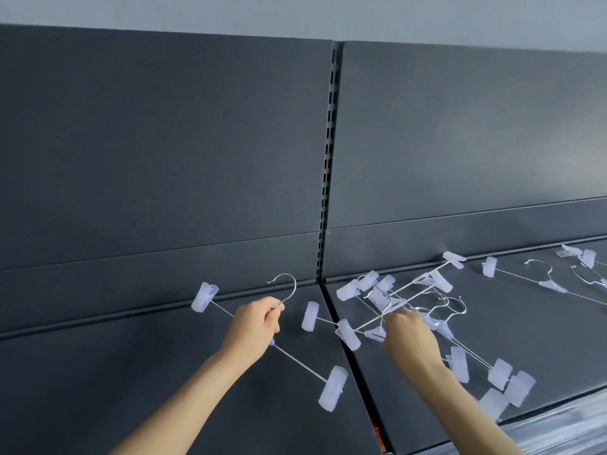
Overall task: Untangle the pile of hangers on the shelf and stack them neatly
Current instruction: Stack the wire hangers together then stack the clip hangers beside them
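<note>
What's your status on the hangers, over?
Left hand grips one hanger at its hook. Right hand pinches wires in the tangled pile. More hangers loose, far right.

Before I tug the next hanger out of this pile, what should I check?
1. Left hand grip on the single hanger, just below its hook: ok.
2. That hanger clear of the pile: ok, nothing crosses it.
3. Right hand holding just one hanger: cannot tell, its fingertips are hidden among the wires.
4. Pile loosened: not ok, hooks and bars cross.
5. Neat stack begun: not ok, the hangers further right lie scattered on the shelf.
</note>
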`<state>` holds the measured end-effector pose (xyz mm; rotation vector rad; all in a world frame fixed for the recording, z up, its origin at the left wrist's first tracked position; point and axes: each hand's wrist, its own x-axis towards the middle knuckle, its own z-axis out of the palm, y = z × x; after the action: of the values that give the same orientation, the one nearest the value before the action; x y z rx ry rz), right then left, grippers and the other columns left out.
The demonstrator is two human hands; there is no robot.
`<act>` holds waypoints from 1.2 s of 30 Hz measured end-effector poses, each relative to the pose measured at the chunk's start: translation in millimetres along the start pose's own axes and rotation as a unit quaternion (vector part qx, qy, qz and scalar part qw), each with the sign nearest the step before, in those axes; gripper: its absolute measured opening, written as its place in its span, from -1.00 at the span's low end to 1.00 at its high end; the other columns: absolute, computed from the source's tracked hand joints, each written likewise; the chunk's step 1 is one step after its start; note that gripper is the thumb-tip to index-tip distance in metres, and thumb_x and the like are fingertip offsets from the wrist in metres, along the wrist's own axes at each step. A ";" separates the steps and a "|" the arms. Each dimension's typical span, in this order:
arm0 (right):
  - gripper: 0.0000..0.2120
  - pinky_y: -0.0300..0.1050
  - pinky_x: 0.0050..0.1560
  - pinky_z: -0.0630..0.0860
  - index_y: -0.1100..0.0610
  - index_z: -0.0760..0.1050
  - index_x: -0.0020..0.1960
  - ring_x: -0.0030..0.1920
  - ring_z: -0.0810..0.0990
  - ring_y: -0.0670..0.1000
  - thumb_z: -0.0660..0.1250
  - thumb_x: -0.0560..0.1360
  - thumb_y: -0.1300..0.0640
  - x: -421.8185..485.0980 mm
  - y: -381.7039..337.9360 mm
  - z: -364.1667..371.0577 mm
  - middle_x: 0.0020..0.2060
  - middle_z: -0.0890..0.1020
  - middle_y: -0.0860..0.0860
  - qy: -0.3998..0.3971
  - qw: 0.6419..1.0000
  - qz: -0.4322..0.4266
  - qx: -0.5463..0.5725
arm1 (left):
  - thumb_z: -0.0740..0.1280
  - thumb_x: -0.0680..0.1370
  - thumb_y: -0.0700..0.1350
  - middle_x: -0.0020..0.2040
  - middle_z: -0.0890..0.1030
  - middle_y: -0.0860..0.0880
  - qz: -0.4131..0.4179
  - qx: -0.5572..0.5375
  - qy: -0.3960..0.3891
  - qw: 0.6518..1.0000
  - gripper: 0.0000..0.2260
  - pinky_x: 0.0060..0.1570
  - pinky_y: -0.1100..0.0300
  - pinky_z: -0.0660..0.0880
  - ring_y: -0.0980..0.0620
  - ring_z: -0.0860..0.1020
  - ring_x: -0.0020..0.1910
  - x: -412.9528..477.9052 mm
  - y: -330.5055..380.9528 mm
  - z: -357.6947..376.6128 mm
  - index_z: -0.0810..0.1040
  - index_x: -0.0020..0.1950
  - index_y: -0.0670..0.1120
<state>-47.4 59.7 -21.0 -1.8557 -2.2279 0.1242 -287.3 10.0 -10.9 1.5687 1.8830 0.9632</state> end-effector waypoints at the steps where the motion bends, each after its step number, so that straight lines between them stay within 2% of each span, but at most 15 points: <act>1: -0.62 -0.21 -0.42 0.20 0.11 0.09 -0.45 -0.10 0.42 0.11 0.22 0.30 0.43 1.0 -2.4 -0.9 -0.24 0.36 0.04 0.027 0.999 -0.038 0.005 | 0.15 0.58 -0.24 -0.35 0.52 -0.05 -0.002 -0.001 0.003 1.000 -0.82 -0.47 0.46 0.38 0.16 0.44 -0.59 -1.8 -2.8 -2.4 0.49 -0.12 -0.05; 3: -0.61 -0.35 -0.55 -0.01 0.11 0.23 -0.49 -0.31 0.45 0.08 0.42 0.10 0.43 -1.0 -18.2 -0.3 -0.41 0.41 0.03 0.044 0.989 -0.141 0.016 | 0.16 0.58 -0.25 -0.34 0.52 -0.06 -0.005 -0.011 0.016 1.000 -0.81 -0.47 0.45 0.39 0.10 0.45 -0.55 -4.2 -5.3 -7.2 0.50 -0.13 -0.04; 4: -0.61 -0.38 -0.59 0.01 0.10 0.30 -0.50 -0.40 0.45 0.03 0.48 0.01 0.40 -2.4 -29.7 1.4 -0.48 0.42 -0.01 0.030 0.982 -0.184 0.004 | 0.16 0.57 -0.25 -0.34 0.53 -0.08 -0.004 -0.012 0.027 1.000 -0.81 -0.46 0.44 0.39 0.08 0.45 -0.54 -4.9 -5.5 -10.0 0.50 -0.14 -0.05; 6: -0.62 -0.30 -0.59 0.28 0.07 0.34 -0.48 -0.45 0.46 -0.01 0.52 -0.02 0.33 -6.0 -53.6 19.4 -0.51 0.45 -0.05 0.003 0.968 -0.249 0.002 | 0.16 0.56 -0.24 -0.32 0.56 -0.14 -0.001 0.000 0.060 0.998 -0.82 -0.34 0.24 0.46 0.00 0.49 -0.48 -6.1 -8.9 -17.4 0.54 -0.14 -0.11; 9: -0.72 -0.27 -0.52 0.38 0.10 0.37 -0.46 -0.45 0.50 0.02 0.49 0.09 0.27 -14.0 -85.0 39.8 -0.51 0.50 -0.01 -0.043 0.946 -0.318 0.047 | 0.20 0.54 -0.25 -0.29 0.62 -0.13 -0.014 0.050 0.102 0.993 -0.82 -0.25 0.13 0.46 -0.07 0.50 -0.36 -10.1 -25.9 -34.0 0.59 -0.10 -0.13; 12: -0.87 -0.15 -0.39 0.51 0.19 0.48 -0.36 -0.32 0.54 0.10 0.28 0.35 0.20 -15.7 -105.1 57.5 -0.40 0.57 0.08 -0.069 0.927 -0.358 0.088 | 0.22 0.52 -0.26 -0.33 0.62 -0.12 -0.051 0.065 0.088 0.993 -0.75 -0.27 0.15 0.46 -0.01 0.46 -0.40 -18.0 -47.7 -53.8 0.55 -0.26 0.03; 15: -0.73 -0.04 -0.14 0.55 0.22 0.54 -0.16 -0.10 0.56 0.12 0.14 0.46 0.09 -15.1 -120.8 59.3 -0.19 0.63 0.08 -0.071 0.916 -0.374 0.128 | 0.20 0.51 -0.29 -0.36 0.58 -0.11 -0.092 0.052 0.053 0.993 -0.66 -0.34 0.19 0.46 -0.06 0.47 -0.40 -25.1 -61.9 -62.6 0.46 -0.34 0.10; 17: -0.74 0.01 -0.14 0.53 0.23 0.47 -0.16 -0.08 0.52 0.11 0.08 0.49 0.10 -13.1 -119.7 51.9 -0.18 0.58 0.06 -0.079 0.919 -0.357 0.144 | 0.17 0.52 -0.29 -0.40 0.53 -0.07 -0.103 0.053 0.043 0.992 -0.72 -0.46 0.24 0.42 -0.04 0.42 -0.48 -27.7 -61.3 -58.4 0.50 -0.29 0.01; 20: -0.84 0.10 -0.14 0.54 0.25 0.48 -0.14 -0.10 0.55 0.15 0.14 0.46 0.25 -7.6 -93.6 41.1 -0.16 0.60 0.08 -0.060 0.942 -0.295 0.145 | 0.15 0.52 -0.27 -0.40 0.53 -0.05 -0.075 0.060 0.047 0.994 -0.79 -0.35 0.14 0.52 -0.08 0.53 -0.44 -25.7 -48.9 -41.4 0.56 -0.19 -0.10; 24: -0.88 -0.07 -0.26 0.45 0.20 0.53 -0.16 -0.15 0.53 0.12 0.22 0.47 0.24 2.1 -33.9 20.1 -0.18 0.61 0.04 0.008 0.985 -0.121 0.123 | 0.09 0.54 -0.25 -0.40 0.44 -0.08 -0.076 0.091 0.018 0.993 -0.78 -0.45 0.12 0.38 -0.15 0.63 -0.32 -15.4 -25.3 -6.2 0.46 -0.24 -0.20; 26: -0.89 -0.12 -0.31 0.35 0.17 0.52 -0.17 -0.13 0.53 0.13 0.24 0.48 0.21 5.8 -4.1 15.0 -0.17 0.58 0.04 0.017 0.993 -0.044 0.108 | 0.09 0.56 -0.22 -0.27 0.47 -0.13 -0.096 0.150 0.014 0.984 -0.80 -0.33 0.09 0.34 -0.17 0.57 -0.20 -9.9 -15.5 7.4 0.38 -0.26 -0.18; 28: -0.85 -0.10 -0.29 0.33 0.13 0.43 -0.25 -0.10 0.52 0.16 0.24 0.49 0.14 4.5 16.6 14.8 -0.22 0.52 0.05 -0.003 0.997 -0.020 0.078 | 0.11 0.59 -0.17 -0.09 0.54 -0.16 -0.122 0.207 0.006 0.971 -0.78 -0.23 0.12 0.32 -0.17 0.55 -0.05 -7.8 -9.7 16.0 0.31 -0.27 -0.15; 30: -0.81 -0.06 -0.21 0.40 0.14 0.45 -0.20 -0.05 0.53 0.18 0.23 0.50 0.05 0.3 26.7 18.6 -0.21 0.52 0.07 -0.030 0.998 -0.015 0.052 | 0.14 0.60 -0.16 0.01 0.59 -0.13 -0.135 0.225 -0.013 0.965 -0.76 -0.21 0.16 0.33 -0.14 0.56 0.01 -6.7 -10.2 23.5 0.27 -0.28 -0.14; 34: -0.77 -0.04 -0.17 0.45 0.15 0.52 -0.06 -0.06 0.54 0.16 0.21 0.53 0.00 -4.6 27.0 20.0 -0.20 0.53 0.08 -0.041 0.996 -0.007 0.075 | 0.20 0.53 -0.24 -0.19 0.69 -0.09 -0.186 0.183 -0.038 0.964 -0.74 -0.35 0.07 0.53 -0.17 0.61 -0.30 -2.3 -13.0 29.0 0.23 -0.34 -0.11; 36: -0.80 -0.04 -0.20 0.41 0.16 0.45 -0.11 -0.10 0.51 0.14 0.25 0.50 0.02 -5.4 23.5 18.8 -0.22 0.52 0.05 -0.049 0.995 -0.007 0.092 | 0.12 0.53 -0.26 -0.36 0.65 -0.01 -0.200 0.172 -0.033 0.964 -0.77 -0.56 0.16 0.40 -0.16 0.54 -0.52 -3.2 -8.8 27.7 0.23 -0.32 -0.11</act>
<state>-28.5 60.5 -45.0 -1.7721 -2.2088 0.4120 -271.2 11.7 -35.2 1.2946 2.2906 0.4189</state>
